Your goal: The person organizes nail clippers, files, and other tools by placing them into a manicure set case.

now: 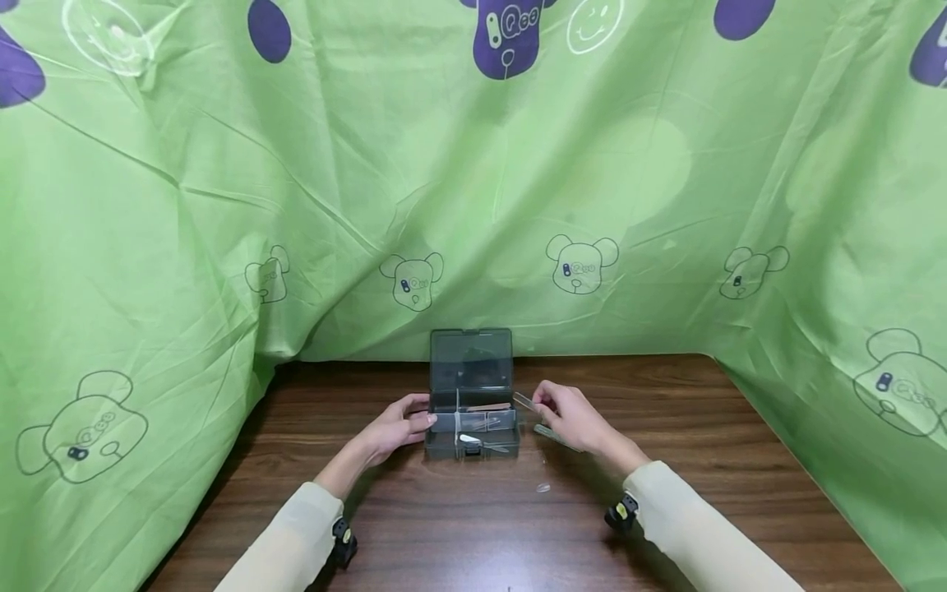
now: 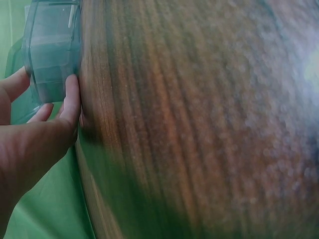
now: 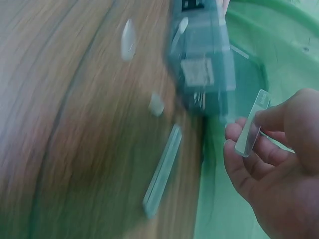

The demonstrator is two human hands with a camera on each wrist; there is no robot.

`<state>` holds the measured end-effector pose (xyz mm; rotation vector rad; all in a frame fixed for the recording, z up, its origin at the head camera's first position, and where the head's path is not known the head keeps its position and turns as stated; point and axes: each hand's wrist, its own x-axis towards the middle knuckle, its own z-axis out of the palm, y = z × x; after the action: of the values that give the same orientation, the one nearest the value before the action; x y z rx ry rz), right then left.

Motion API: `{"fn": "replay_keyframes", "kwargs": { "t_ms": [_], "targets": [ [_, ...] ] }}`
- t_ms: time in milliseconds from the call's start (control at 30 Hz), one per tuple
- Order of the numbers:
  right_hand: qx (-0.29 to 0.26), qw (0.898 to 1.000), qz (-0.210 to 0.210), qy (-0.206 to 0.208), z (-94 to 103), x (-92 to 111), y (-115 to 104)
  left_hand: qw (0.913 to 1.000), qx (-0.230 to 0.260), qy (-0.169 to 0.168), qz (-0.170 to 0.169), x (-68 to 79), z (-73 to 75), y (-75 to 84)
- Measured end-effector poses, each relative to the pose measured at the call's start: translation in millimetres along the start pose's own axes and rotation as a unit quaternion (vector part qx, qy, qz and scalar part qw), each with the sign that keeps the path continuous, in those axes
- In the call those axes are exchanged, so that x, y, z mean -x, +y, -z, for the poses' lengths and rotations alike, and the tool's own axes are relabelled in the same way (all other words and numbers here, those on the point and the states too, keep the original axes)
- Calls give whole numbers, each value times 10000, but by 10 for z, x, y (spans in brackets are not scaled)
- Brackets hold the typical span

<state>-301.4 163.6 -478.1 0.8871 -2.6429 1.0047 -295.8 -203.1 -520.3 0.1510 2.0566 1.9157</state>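
Note:
A dark translucent compartment box (image 1: 472, 450) stands on the table with its hinged lid (image 1: 471, 358) raised. At its left end, my left hand (image 1: 395, 429) grips the wall, thumb on one side and fingers on the other. My right hand (image 1: 577, 418) pinches a clear flat strip (image 3: 253, 124) with small print on one end, just right of the box. Below that hand a stack of similar clear strips (image 3: 163, 172) lies on the wood. Inside the box are a pinkish flat stick (image 1: 488, 407), a white-tipped slender piece (image 1: 470, 439) and several thin items.
Two small pale, nail-shaped pieces lie on the table: one larger piece (image 3: 128, 40) toward the front and a smaller piece (image 3: 156, 104) nearer the box. A green patterned cloth (image 1: 473, 205) hangs behind and along both sides of the wooden table (image 1: 459, 526).

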Motion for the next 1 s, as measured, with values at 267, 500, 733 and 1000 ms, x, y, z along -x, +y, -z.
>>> {"fn": "replay_keyframes", "kwargs": {
  "t_ms": [267,500,733,1000],
  "targets": [
    [-105,9996,255,-43,-163,-129,-193,10000,22,23,26,-2,2,-19],
    [-156,9991,350,-187,-287,-217,-288,10000,13,24,16,-5,5,-8],
    [-130,9986,422,-297,-379,-257,-354,10000,17,12,9,-18,7,-3],
    [-70,9967,705,-389,-503,-270,-425,10000,28,-20,9,-13,23,-28]
  ]
}}
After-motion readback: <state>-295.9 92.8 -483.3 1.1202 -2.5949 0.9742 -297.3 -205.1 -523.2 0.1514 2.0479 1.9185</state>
